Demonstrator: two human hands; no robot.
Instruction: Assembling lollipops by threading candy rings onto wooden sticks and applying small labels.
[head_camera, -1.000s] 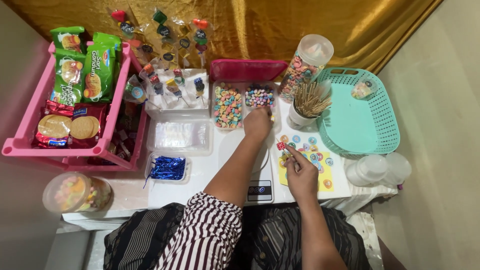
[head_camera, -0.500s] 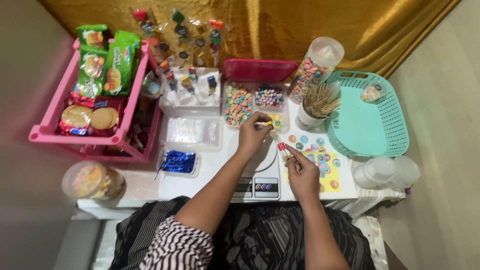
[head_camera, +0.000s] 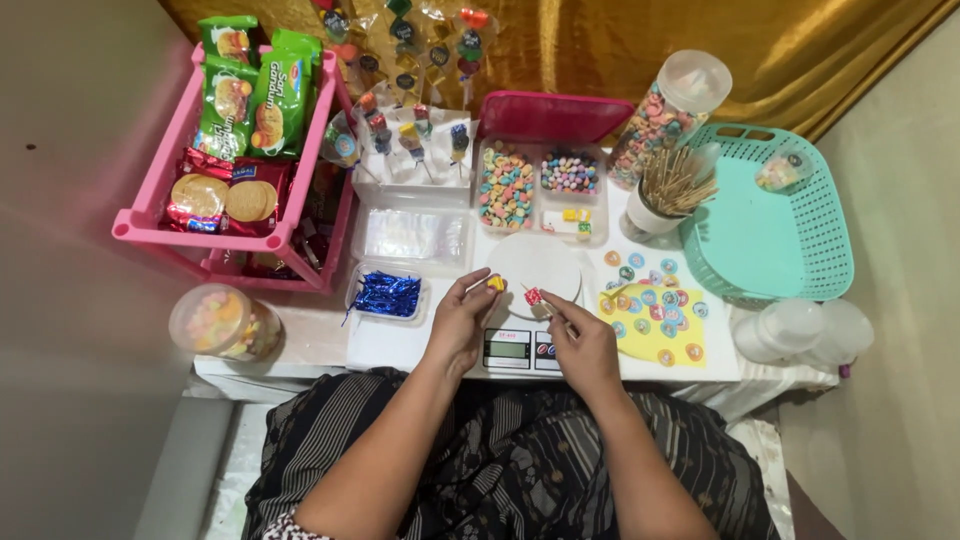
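Left hand (head_camera: 462, 325) has pulled back from the candy tray (head_camera: 540, 190) at 12 o'clock; its grip now pinches a yellow candy (head_camera: 496, 284) over the scale (head_camera: 528, 300). Right hand (head_camera: 582, 340) still grips a skewer with red candy (head_camera: 534, 296). Sticker sheet (head_camera: 655, 320) at 3 o'clock, teal basket (head_camera: 800, 200) beyond. White table (head_camera: 390, 345), gold curtain (head_camera: 780, 50) behind.

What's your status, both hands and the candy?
Left hand pinches a yellow candy. Right hand holds a stick with a red candy. Both over the scale; nothing between.

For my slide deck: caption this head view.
Left hand holds yellow candy, right hand holds red-candy skewer over kitchen scale.
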